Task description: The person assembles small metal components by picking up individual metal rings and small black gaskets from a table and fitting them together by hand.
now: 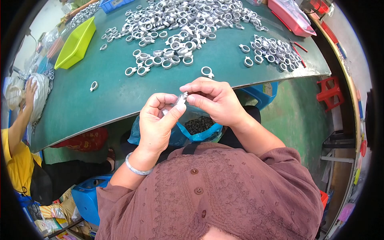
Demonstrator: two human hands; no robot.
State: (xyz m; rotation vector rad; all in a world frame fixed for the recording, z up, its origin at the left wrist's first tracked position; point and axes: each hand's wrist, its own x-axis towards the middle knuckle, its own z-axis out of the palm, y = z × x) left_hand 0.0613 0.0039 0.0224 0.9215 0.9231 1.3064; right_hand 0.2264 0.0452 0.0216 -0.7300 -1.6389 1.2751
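Observation:
Above the table's front edge, my left hand (155, 126) pinches a small silver metal ring clamp (182, 98) between thumb and fingers. Most of its ring is covered by those fingers. My right hand (219, 102) is closed at the lug end of the same clamp, thumb and forefinger pressed there. Whether a smaller part sits between the right fingertips is hidden. Just beyond my hands a single ring clamp (207, 72) lies on the green table (108, 84). Below them hangs a blue plastic bag (200, 135) with small dark metal parts inside.
A large heap of ring clamps (184, 20) covers the far middle, with a smaller pile (276, 52) at right beside red-handled pliers (299, 54). Around them stand a yellow-green tray (76, 43) and a pink bin (290, 18). Another person (18, 152) sits at left, hand on a white sack (38, 96).

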